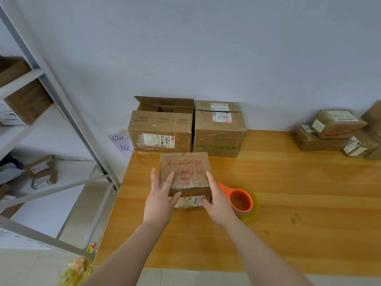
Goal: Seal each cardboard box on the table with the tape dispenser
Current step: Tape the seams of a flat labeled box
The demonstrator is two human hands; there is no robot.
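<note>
Two bare forearms [132, 254] are stretched forward from the lower edge, and a small box [185, 174] is bracketed between the hands near the front of the wooden table [288, 213]. The left hand [159, 200] is laid against the small box's left side with straight, spread fingers over its top edge and the thumb on the front face. The right hand [216, 200] is set flat along its right side. Nothing is gripped by either hand. The box appears to be squared up and steadied, probably so that its seam can be taped. Whether tape has already been run over the top cannot be told. The tape dispenser [242, 200], orange with a clear roll, has been left untouched on the table just right of the small box, within easy reach of the right hand. Directly behind the small box, against the wall, an open-flapped box [160, 131] and a closed box [219, 131] are stood side by side, seemingly queued. Far to the right of the small box, stacked parcels [334, 131] are seen.
</note>
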